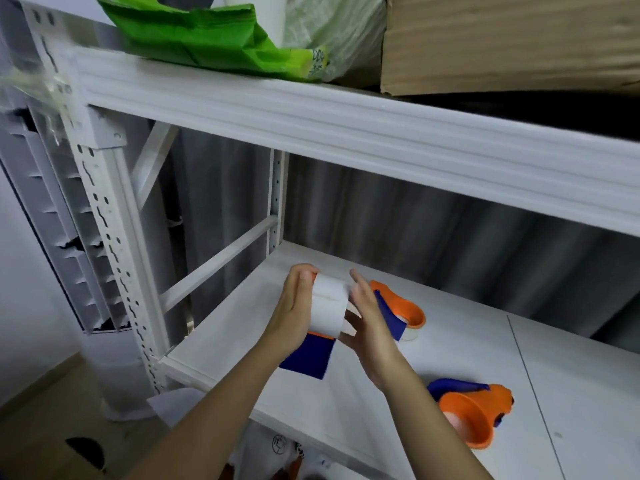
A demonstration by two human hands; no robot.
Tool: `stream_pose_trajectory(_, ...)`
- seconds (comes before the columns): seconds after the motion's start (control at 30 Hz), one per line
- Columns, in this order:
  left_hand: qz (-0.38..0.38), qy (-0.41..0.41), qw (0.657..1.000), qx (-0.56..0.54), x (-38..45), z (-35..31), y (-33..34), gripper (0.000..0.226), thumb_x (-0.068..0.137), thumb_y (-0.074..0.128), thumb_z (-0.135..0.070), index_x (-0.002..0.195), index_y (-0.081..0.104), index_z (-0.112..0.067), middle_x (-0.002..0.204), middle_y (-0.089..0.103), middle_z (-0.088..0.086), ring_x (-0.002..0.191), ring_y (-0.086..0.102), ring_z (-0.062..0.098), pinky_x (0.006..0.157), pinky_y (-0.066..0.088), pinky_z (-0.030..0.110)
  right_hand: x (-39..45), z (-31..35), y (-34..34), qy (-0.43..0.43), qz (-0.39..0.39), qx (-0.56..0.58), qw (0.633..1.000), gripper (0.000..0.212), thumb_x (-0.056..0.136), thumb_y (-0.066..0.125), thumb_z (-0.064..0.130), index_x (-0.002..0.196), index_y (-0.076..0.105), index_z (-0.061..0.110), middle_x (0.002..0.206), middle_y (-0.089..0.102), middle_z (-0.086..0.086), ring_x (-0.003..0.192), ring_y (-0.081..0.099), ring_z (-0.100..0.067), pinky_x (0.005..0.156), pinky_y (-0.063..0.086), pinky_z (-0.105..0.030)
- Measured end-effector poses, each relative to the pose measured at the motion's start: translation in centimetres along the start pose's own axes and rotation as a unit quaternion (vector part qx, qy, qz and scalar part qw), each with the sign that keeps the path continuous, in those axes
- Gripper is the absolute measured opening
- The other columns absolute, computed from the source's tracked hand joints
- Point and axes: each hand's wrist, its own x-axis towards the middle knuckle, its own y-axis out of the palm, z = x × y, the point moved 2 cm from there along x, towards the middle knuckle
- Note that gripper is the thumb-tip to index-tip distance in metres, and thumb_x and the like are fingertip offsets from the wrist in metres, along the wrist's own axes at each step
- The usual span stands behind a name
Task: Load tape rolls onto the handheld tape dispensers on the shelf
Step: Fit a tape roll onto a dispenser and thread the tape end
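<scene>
Three orange-and-blue tape dispensers in view, one held, two lying on the white shelf board [433,344]. Both hands are up just above the board's left part, near its front-left corner.

Held dispenser [310,353]: mostly hidden; orange edge shows at top by the left thumb and below the roll, w/ a dark blue flat panel hanging down under the hands. A tape roll [329,306] sits on it, wide, white/pale outer face, w/ a faint seam line across the middle; cardboard-coloured core edge peeks out on its right side.

Left hand [294,310]: palm against the roll's left side, fingers together and curled around behind, thumb pressed on the top edge. Right hand [369,323]: on the roll's right side, fingers pressed together and extended upward, thumb tucked below toward the core. Can't tell whether the right fingertips actually touch the roll.

2nd dispenser [398,311]: just beside the right hand, toward the board's back, orange round hood w/ blue panel, a pale roll visible under it. 3rd dispenser [471,414]: near the front edge, right of the right forearm, lying on its side, orange cup facing the camera, blue handle on top.

Upper shelf: green bag [207,39], cardboard box [512,39].
</scene>
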Motion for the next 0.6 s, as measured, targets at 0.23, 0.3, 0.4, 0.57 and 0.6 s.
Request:
stream_pose_trajectory(0.23,-0.012,0.103,0.988,0.117,-0.9,-0.8,0.6,0.022,0.099,0.030,-0.038,0.116,0.041,-0.030,0.118,0.049,-0.003,0.098,0.056,0.015,0.078,0.058,0.035,-0.7,-0.6,0.2,-0.069,-0.039,-0.070,0.994,0.036,0.085,0.067,0.037,0.114,0.045,0.039,0.110,0.057,0.009,0.096,0.065,-0.019,0.062,0.056,-0.025)
stream_pose_trajectory(0.3,-0.016,0.111,0.983,0.142,-1.0,-0.8,0.7,0.022,0.100,0.030,-0.035,0.117,0.041,-0.027,0.118,0.050,-0.001,0.098,0.057,0.017,0.078,0.058,0.038,-0.9,-0.8,-0.1,-0.082,-0.045,-0.074,0.993,0.037,0.084,0.068,0.036,0.114,0.046,0.038,0.108,0.058,0.011,0.094,0.066,-0.015,0.061,0.056,-0.026)
stream_pose_trajectory(0.4,-0.013,0.114,0.979,0.170,-0.9,-0.7,1.0,0.023,0.101,0.030,-0.035,0.118,0.042,-0.025,0.118,0.052,0.001,0.097,0.057,0.017,0.079,0.057,0.037,-1.3,-1.4,-0.3,-0.103,-0.055,-0.078,0.990,0.037,0.084,0.068,0.034,0.113,0.045,0.042,0.100,0.060,0.022,0.094,0.065,-0.006,0.062,0.056,-0.025)
stream_pose_trajectory(0.57,-0.009,0.158,0.973,0.169,-0.6,-0.8,1.5,0.053,0.089,0.024,-0.046,0.122,0.052,-0.015,0.121,0.057,0.004,0.110,0.054,0.016,0.088,0.040,0.016,-2.1,-1.6,-0.7,-0.128,-0.073,-0.088,0.985,0.042,0.072,0.069,0.049,0.105,0.044,0.058,0.098,0.057,0.032,0.096,0.062,0.002,0.062,0.054,-0.018)
stream_pose_trajectory(0.6,-0.007,0.162,0.971,0.174,-0.5,-0.8,1.8,0.052,0.089,0.024,-0.046,0.120,0.052,-0.015,0.119,0.058,0.005,0.108,0.054,0.018,0.085,0.039,0.015,-2.3,-1.6,-0.9,-0.130,-0.083,-0.090,0.984,0.042,0.072,0.069,0.049,0.104,0.043,0.060,0.098,0.057,0.034,0.097,0.061,0.004,0.062,0.054,-0.017)
